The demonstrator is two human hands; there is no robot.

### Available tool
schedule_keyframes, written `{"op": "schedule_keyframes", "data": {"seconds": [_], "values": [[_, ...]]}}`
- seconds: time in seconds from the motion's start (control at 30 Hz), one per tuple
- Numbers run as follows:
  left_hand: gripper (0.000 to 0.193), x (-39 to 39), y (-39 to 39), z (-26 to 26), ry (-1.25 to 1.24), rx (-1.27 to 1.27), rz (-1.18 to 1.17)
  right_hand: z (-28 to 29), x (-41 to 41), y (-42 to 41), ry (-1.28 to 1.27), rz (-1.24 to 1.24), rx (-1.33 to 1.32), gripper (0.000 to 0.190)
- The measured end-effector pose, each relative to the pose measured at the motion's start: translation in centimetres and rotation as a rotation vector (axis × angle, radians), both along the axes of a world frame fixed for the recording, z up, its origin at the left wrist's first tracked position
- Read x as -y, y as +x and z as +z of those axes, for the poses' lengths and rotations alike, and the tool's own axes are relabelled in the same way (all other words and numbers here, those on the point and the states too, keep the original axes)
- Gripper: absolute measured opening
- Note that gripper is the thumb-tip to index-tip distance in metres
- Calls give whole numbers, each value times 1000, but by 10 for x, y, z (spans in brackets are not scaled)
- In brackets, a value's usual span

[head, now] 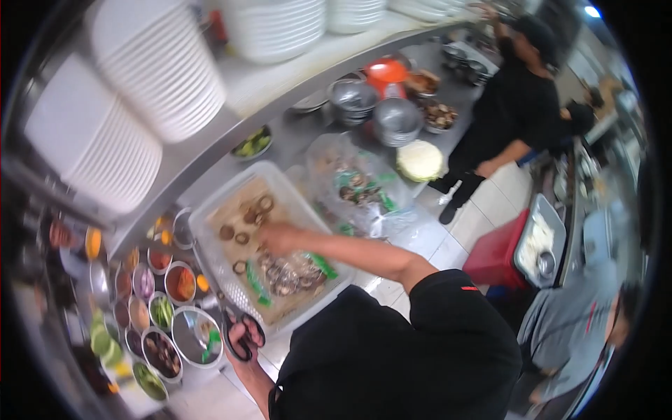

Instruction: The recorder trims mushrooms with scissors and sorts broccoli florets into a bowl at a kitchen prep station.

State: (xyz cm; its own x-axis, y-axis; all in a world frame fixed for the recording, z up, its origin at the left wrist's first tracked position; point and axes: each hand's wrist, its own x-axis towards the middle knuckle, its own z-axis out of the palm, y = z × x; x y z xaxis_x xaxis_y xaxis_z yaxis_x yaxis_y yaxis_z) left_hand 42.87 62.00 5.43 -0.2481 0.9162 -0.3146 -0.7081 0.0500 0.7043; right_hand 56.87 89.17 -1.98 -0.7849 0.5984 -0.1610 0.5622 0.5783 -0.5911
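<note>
My left hand (247,336) holds a pair of black-handled scissors (227,320), fingers through the loops, beside a white plastic tub (328,241). Inside the tub, my right hand (281,239) is blurred above an opened clear plastic pack of mushrooms (286,275) with green ends; whether it grips anything is unclear. Loose round mushrooms (257,210) and ring-like pieces lie on the tub's brownish bottom. More packed mushrooms (359,191) sit in a large clear bag beyond the tub. A metal bowl (184,341) with green plastic scraps stands near the scissors.
Several small containers of cut vegetables (161,310) crowd the left side. A shelf above bears stacked white containers (157,68). Metal bowls (396,121) and a cut cabbage (420,160) stand farther along the counter. A person in black (517,100) stands beyond; another in grey (564,325) is at right.
</note>
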Motion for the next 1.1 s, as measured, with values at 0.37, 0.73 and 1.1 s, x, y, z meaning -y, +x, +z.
{"op": "schedule_keyframes", "data": {"seconds": [0.37, 0.73, 1.1], "values": [[30, 3, -32, 0, -58, -98, -114, 3, 111, 38, 57, -189, 326, 22], [28, 17, -55, 8, 5, -163, -152, 19, 95, 60, 179, -224, 456, 19], [24, 47, -20, 12, -52, -215, 32, 8, 87, 35, 157, -70, 399, 26]]}}
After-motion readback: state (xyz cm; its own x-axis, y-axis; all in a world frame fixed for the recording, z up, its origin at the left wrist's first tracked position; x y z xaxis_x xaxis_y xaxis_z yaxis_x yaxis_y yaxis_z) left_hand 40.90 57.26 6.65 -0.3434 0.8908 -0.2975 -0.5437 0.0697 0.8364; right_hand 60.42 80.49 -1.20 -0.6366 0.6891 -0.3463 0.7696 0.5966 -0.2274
